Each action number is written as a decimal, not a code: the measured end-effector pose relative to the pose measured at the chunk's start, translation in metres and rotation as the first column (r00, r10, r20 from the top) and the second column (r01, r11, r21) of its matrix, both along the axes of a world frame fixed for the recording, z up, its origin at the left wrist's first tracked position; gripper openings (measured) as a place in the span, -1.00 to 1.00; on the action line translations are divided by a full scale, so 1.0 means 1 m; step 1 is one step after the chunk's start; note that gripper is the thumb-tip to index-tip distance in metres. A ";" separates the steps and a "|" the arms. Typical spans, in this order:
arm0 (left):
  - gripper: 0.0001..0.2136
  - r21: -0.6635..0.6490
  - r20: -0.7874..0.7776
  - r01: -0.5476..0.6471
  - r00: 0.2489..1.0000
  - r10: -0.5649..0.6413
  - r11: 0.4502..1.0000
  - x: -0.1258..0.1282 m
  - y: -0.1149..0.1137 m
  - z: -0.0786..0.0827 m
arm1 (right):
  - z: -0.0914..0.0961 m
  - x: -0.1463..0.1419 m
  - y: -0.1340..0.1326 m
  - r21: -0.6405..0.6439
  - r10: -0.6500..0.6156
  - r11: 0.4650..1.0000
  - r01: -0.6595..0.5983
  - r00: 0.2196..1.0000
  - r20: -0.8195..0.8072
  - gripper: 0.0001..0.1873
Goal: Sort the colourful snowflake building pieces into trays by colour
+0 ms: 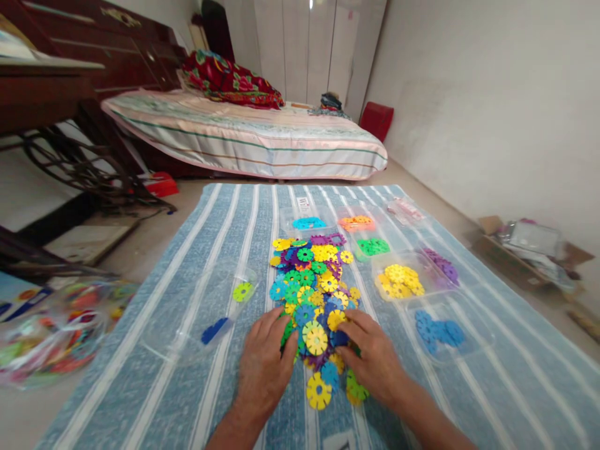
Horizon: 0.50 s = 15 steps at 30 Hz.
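Note:
A long heap of flower-shaped plastic discs [315,337] in yellow, green, blue and purple lies on the striped cloth between my two hands. My left hand [267,359] rests at the heap's left side, its thumb and fingers apart beside green discs [287,331]. On the opposite side, my right hand [372,356] reaches in with curved, parted fingers. Its fingertips touch the heap near a yellow disc [336,320] and a dark blue disc [338,338]. Neither hand shows a disc clearly gripped; the undersides of the fingers are partly hidden.
Clear trays at right hold sorted discs: yellow [400,281], blue [438,330], green [372,246], purple [440,265], orange [356,223], light blue [308,223]. A clear tray [187,340] at left has a lime and a dark blue disc. A bed [262,147] stands beyond.

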State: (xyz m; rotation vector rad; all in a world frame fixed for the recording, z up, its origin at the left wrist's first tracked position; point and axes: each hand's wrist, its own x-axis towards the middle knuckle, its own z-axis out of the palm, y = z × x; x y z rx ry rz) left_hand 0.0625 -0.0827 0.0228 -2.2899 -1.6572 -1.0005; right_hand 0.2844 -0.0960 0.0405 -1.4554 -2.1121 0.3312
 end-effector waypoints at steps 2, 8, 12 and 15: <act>-0.81 -0.003 0.011 0.004 1.000 -0.004 1.000 0.002 -0.001 0.000 | -0.001 0.008 -0.002 0.003 -0.054 0.999 0.054 0.999 0.006 -0.69; -0.79 -0.039 0.064 0.024 0.998 -0.022 0.999 0.008 -0.007 -0.001 | 0.005 -0.005 -0.008 0.131 -0.079 0.989 0.073 0.996 0.047 -0.60; -0.79 -0.082 0.097 0.045 0.995 -0.037 0.996 0.011 -0.010 0.001 | 0.012 -0.025 -0.006 0.126 0.056 0.990 -0.065 0.996 0.075 -0.73; -0.79 -0.115 0.136 0.057 0.990 -0.041 0.992 0.011 -0.011 0.004 | 0.009 -0.020 -0.006 0.116 0.029 0.992 -0.038 0.997 0.077 -0.85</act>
